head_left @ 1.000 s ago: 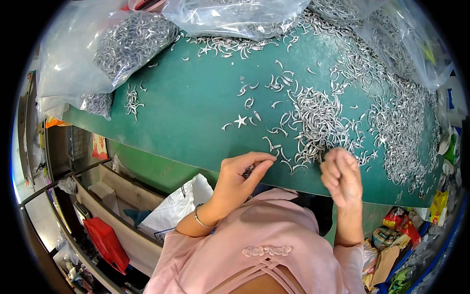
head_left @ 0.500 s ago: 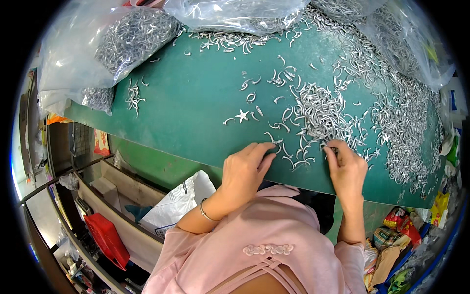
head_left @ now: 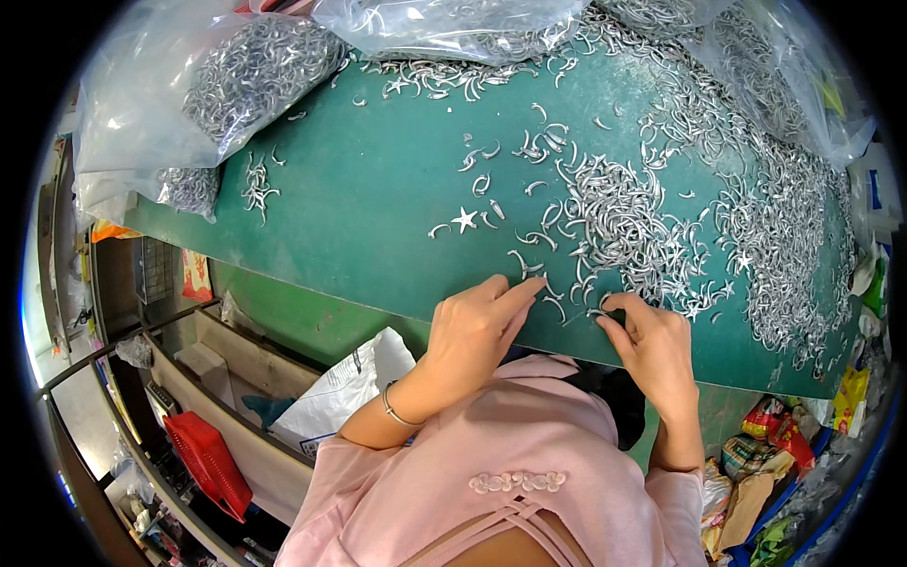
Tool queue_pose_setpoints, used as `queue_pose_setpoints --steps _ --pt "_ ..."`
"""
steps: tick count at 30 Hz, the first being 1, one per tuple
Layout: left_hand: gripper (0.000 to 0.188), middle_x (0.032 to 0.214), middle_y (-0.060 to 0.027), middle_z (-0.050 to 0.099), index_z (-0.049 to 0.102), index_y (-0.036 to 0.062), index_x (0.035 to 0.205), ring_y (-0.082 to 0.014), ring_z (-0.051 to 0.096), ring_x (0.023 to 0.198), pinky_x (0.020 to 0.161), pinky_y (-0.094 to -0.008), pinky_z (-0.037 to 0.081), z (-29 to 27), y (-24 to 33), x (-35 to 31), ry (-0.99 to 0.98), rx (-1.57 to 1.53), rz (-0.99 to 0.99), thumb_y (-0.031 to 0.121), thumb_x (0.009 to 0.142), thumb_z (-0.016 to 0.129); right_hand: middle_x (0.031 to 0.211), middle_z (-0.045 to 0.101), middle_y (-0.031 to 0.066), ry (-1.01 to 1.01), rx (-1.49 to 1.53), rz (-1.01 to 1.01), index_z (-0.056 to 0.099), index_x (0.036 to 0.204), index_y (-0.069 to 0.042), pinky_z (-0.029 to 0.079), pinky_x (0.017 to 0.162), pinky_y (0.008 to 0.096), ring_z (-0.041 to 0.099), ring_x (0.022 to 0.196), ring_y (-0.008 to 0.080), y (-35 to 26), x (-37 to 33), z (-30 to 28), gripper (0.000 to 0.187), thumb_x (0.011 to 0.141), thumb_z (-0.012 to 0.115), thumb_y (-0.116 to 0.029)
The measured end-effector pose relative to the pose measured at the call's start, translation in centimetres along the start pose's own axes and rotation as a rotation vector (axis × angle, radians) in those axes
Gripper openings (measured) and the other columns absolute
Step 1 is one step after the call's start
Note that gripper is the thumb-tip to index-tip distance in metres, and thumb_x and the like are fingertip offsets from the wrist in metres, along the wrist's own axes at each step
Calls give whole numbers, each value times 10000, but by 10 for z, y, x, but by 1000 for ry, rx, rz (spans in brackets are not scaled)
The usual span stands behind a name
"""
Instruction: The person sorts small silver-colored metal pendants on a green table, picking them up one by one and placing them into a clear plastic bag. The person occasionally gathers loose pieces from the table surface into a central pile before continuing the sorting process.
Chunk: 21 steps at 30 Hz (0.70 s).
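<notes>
Small silvery curved metal pieces lie in a loose pile [head_left: 619, 213] on a green tabletop [head_left: 378, 189]. My left hand [head_left: 477, 326] is at the near edge of the table, fingers drawn together. Its index fingertip is beside a few loose pieces, and whatever it may hold is hidden. To its right, my right hand [head_left: 654, 342] pinches at a curved metal piece [head_left: 595, 312] below the pile, thumb and index fingertips around it. A star-shaped metal piece [head_left: 464, 220] lies left of the pile among scattered curved ones.
Clear plastic bags [head_left: 255, 85] filled with similar pieces stand along the far edge. A larger spread of pieces [head_left: 794, 255] covers the table's right side. A white sack [head_left: 345, 392] and a red basket [head_left: 208, 463] are at lower left. Colourful packets [head_left: 775, 435] crowd the lower right.
My right hand has moved left and slightly nearer me, from the pile's lower edge to a loose piece. My left index finger has shifted slightly right, and its thumb has drawn in.
</notes>
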State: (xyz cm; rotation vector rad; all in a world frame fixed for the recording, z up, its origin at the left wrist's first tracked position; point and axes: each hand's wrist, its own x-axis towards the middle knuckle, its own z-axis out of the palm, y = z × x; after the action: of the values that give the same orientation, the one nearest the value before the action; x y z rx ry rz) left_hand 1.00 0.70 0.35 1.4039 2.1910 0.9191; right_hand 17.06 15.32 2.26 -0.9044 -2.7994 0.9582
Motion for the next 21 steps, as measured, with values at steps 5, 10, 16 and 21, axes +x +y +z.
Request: queue_pose_setpoints --steps 5,10,16,21 --pt "213 658 -76 494 668 93 999 -254 512 523 481 -366 403 10 4 4 27 30 63 59 788 665 474 472 78 121 8 121 622 856 -77 353 418 348 477 400 242 8 -8 -2 129 778 719 -111" --pt "163 687 -79 534 649 82 946 -272 541 553 488 -368 418 8 2 7 6 64 77 63 786 665 464 434 68 202 12 193 625 826 -76 322 404 337 431 380 214 9 -17 -8 102 783 716 -95" --pt "171 710 -80 563 639 73 958 -275 543 550 488 -360 421 8 -2 5 13 31 72 47 790 658 470 442 68 176 155 157 630 832 -80 325 407 331 435 382 208 4 -24 -1 99 784 715 -97" --pt "169 694 -79 557 643 64 947 -230 504 511 480 -336 405 5 2 5 35 -11 6 32 783 668 517 523 86 124 106 97 634 855 -89 378 429 339 516 425 242 -2 -18 3 114 777 715 -109"
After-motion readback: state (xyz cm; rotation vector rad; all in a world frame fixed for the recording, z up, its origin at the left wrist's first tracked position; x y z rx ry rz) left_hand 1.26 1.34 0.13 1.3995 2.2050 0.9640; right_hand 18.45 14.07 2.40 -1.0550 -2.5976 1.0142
